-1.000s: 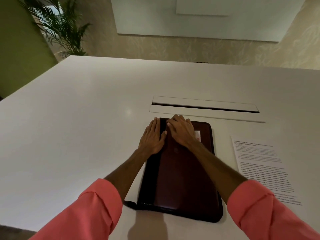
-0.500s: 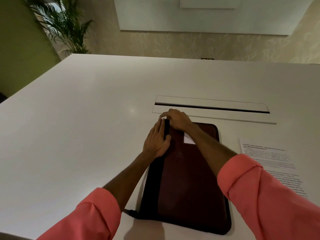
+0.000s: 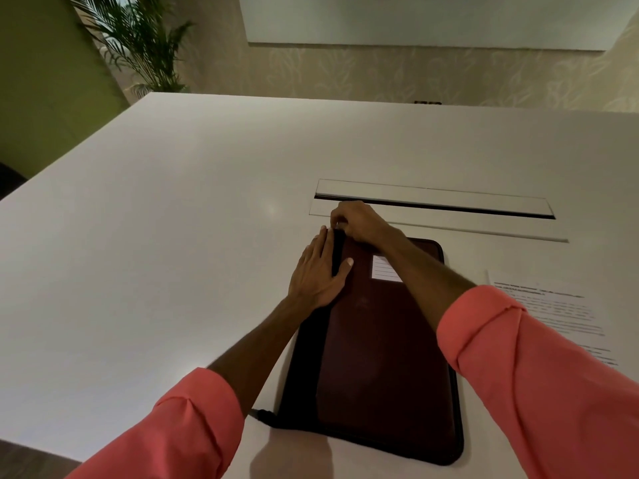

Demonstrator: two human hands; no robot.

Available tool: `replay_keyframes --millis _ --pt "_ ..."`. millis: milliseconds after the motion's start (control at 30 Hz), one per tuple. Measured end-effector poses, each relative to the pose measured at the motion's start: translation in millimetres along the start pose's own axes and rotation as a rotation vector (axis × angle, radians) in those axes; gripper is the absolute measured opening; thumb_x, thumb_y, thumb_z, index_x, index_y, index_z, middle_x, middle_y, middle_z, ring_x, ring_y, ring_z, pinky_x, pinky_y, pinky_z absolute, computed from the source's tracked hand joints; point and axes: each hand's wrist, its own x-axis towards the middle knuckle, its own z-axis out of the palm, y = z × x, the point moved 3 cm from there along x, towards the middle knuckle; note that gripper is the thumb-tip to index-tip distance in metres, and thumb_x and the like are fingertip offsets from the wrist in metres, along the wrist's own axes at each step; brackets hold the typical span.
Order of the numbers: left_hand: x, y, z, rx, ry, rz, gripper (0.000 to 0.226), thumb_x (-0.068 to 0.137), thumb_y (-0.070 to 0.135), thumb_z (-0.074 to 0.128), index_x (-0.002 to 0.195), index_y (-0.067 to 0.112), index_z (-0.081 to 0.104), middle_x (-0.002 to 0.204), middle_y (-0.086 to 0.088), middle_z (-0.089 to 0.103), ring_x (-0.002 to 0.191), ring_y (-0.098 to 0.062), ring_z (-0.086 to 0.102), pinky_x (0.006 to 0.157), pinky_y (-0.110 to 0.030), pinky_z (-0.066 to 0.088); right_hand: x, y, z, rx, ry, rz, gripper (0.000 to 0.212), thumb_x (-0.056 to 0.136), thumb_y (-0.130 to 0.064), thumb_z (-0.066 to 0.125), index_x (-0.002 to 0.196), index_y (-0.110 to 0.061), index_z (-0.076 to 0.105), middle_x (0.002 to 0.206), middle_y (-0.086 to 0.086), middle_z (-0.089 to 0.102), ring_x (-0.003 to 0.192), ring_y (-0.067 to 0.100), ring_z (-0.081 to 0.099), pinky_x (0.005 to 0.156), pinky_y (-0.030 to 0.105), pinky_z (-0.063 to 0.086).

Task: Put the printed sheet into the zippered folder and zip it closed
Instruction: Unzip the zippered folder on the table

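A dark maroon zippered folder (image 3: 383, 357) with a black edge lies flat on the white table (image 3: 155, 254), a small white label on its cover. My left hand (image 3: 320, 271) presses flat on the folder's left edge, fingers spread. My right hand (image 3: 358, 221) reaches across to the folder's far left corner, its fingers pinched together there on what looks like the zipper pull, which is mostly hidden. The printed sheet (image 3: 553, 312) lies on the table to the right of the folder, partly hidden by my right sleeve.
A long cable slot with a flap (image 3: 432, 202) is set in the table just beyond the folder. A potted palm (image 3: 138, 46) stands past the table's far left corner. The near table edge runs under my forearms.
My right hand slid from the folder's cover to its far left corner and pinched shut there. My left hand stayed on the left edge. The camera view shifted slightly.
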Motion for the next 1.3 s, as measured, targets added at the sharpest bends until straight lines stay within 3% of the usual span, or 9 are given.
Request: replay_keyframes --millis 267,333,667,1133,1300 --pt "-1.0 -1.0 0.3 0.012 0.002 -0.020 0.086 0.107 0.069 0.031 0.173 0.022 0.001 0.182 -0.001 -0.002 0.168 -0.021 0.008 0.136 -0.042 0.012 -12.2 19.9 -8.6 -0.126 -0.058 -0.165 0.012 0.100 -0.010 0.064 0.097 -0.021 0.069 0.101 -0.002 0.054 0.092 0.018 0.051 0.072 0.033 0.040" --pt "-1.6 -0.2 0.7 0.009 0.002 -0.028 0.087 0.107 0.069 0.032 0.173 0.022 0.001 0.182 -0.001 -0.001 0.168 -0.021 0.009 0.136 -0.043 0.013 -20.4 29.0 -13.9 -0.128 -0.074 -0.145 0.014 0.101 -0.009 0.063 0.098 -0.021 0.069 0.099 -0.003 0.055 0.090 0.017 0.051 0.072 0.032 0.038" --pt "-2.5 0.6 -0.3 0.006 0.000 -0.027 0.086 0.107 0.069 0.034 0.173 0.025 0.001 0.182 0.002 -0.001 0.167 -0.023 0.012 0.136 -0.046 0.016 -65.5 71.0 -40.5 -0.149 -0.078 -0.028 0.016 0.098 -0.007 0.066 0.094 -0.021 0.073 0.099 0.000 0.058 0.089 0.020 0.059 0.074 0.039 0.053" --pt "-1.8 -3.9 2.5 0.016 0.004 -0.014 0.087 0.106 0.071 0.034 0.173 0.025 0.002 0.182 0.002 0.001 0.166 -0.026 0.015 0.134 -0.050 0.021 -151.3 128.2 -65.1 -0.184 0.028 0.141 0.014 0.098 -0.002 0.065 0.099 -0.012 0.074 0.095 -0.001 0.056 0.090 0.021 0.056 0.074 0.034 0.043" --pt "-3.7 -1.4 0.2 0.026 -0.001 -0.017 0.087 0.107 0.070 0.034 0.173 0.024 0.002 0.182 0.001 0.001 0.167 -0.026 0.014 0.134 -0.049 0.020 -178.8 129.7 -57.5 -0.097 0.089 0.252 0.012 0.097 -0.002 0.062 0.096 -0.009 0.072 0.093 -0.002 0.063 0.089 0.024 0.063 0.077 0.035 0.048"
